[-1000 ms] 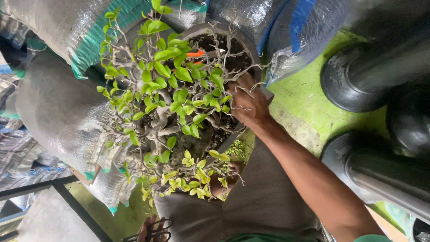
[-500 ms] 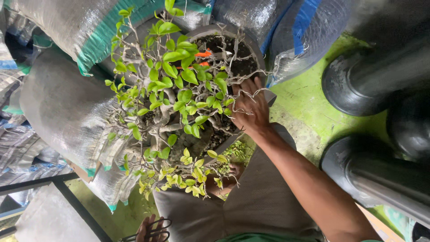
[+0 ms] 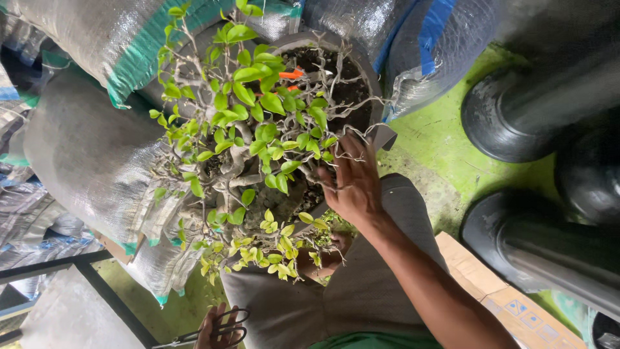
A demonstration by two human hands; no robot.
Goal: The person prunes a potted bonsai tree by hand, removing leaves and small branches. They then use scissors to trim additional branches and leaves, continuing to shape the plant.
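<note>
Large woven plastic sacks (image 3: 90,155), grey with green and blue bands, lie stuffed and bulging across the top and left of the view; what fills them cannot be seen. Empty black plastic pots (image 3: 516,116) lie on their sides on the green floor (image 3: 445,155) at the right. Between the sacks and the person's grey-clad lap (image 3: 381,291) sits a round dark pot (image 3: 361,71) filled with dark soil, holding a small bonsai tree (image 3: 252,136). Its twisted grey trunk runs from the soil toward the lower left of the view, with bright green leaves spreading along it and yellower ones at the lower tips. The right hand (image 3: 352,184), fingers spread and holding nothing, rests against the bare wiry twigs at the pot's near rim. The left hand (image 3: 216,329), at the bottom edge, is closed around the handles of black scissors (image 3: 226,331). A cardboard box (image 3: 510,310) lies at the lower right.
</note>
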